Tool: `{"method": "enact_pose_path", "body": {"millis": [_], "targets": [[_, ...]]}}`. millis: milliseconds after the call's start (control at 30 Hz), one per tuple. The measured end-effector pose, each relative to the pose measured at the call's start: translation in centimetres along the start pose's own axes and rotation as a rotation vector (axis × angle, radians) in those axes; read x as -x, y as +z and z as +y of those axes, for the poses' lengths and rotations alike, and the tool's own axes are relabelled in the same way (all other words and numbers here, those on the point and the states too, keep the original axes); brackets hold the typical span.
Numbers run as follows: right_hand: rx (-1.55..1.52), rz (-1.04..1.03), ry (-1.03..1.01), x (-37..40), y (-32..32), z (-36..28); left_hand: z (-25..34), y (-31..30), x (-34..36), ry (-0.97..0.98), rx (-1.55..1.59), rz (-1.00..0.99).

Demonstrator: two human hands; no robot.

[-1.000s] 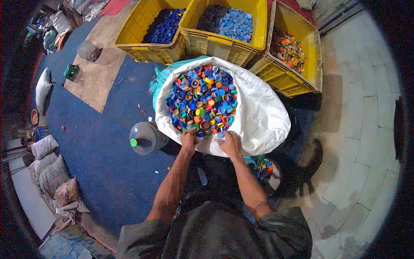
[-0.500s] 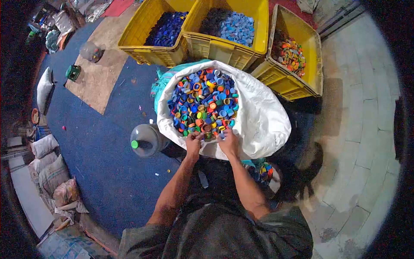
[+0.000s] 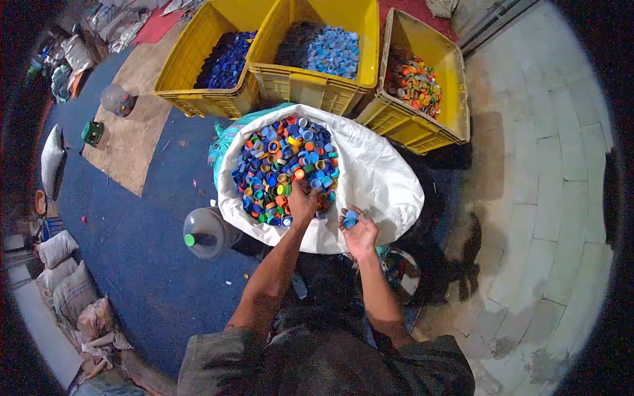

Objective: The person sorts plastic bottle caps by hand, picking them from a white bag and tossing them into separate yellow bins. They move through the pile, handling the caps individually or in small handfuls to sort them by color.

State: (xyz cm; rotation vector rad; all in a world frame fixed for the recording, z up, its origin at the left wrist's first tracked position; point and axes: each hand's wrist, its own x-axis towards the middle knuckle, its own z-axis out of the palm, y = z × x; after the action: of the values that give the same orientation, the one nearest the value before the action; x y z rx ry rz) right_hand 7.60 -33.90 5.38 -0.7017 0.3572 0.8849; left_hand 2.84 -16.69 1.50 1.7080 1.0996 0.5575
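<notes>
A large white sack (image 3: 380, 168) stands open in front of me, with a heap of mixed-colour plastic bottle caps (image 3: 267, 162) in its mouth. My left hand (image 3: 303, 203) reaches into the heap, fingers bent down among the caps beside an orange one; what they grip, if anything, is hidden. Over the sack's near right edge, my right hand (image 3: 360, 236) is turned palm up. Light blue bottle caps (image 3: 350, 218) rest in its curled fingers.
Beyond the sack stand yellow crates of dark blue caps (image 3: 226, 61), light blue caps (image 3: 333, 51) and orange caps (image 3: 417, 86). A clear jug with a green lid (image 3: 190, 239) lies left of the sack. Stuffed bags (image 3: 71, 290) line the far left.
My left hand has moved further into the heap. My right hand has drawn back to the right and turned palm up with light blue caps. The whole view has shifted slightly.
</notes>
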Motion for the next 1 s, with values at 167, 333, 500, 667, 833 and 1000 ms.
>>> {"method": "enact_pose_path", "body": {"millis": [167, 333, 500, 667, 833, 1000], "targets": [[-0.102, 0.039, 0.018, 0.8, 0.0, 0.0, -0.8, 1.0, -1.1, -0.031, -0.194, -0.084], [-0.045, 0.054, 0.002, 1.4, 0.0, 0.1, -1.3, 1.3, -1.7, -0.054, -0.213, -0.099], [-0.051, 0.057, -0.024, 1.4, 0.5, 0.8, 0.0, 0.4, -1.6, 0.108, -0.168, -0.108], [-0.017, 0.076, -0.038, 2.1, 0.3, 1.1, 0.2, 2.1, -2.0, 0.044, -0.259, -0.203], [-0.068, 0.091, -0.025, 2.5, -0.4, 1.5, -2.3, 2.9, -2.1, 0.169, -0.219, -0.172], [-0.112, 0.105, 0.013, 2.4, 0.2, 2.2, -6.1, 1.8, -2.6, 0.011, -0.209, -0.411]]}}
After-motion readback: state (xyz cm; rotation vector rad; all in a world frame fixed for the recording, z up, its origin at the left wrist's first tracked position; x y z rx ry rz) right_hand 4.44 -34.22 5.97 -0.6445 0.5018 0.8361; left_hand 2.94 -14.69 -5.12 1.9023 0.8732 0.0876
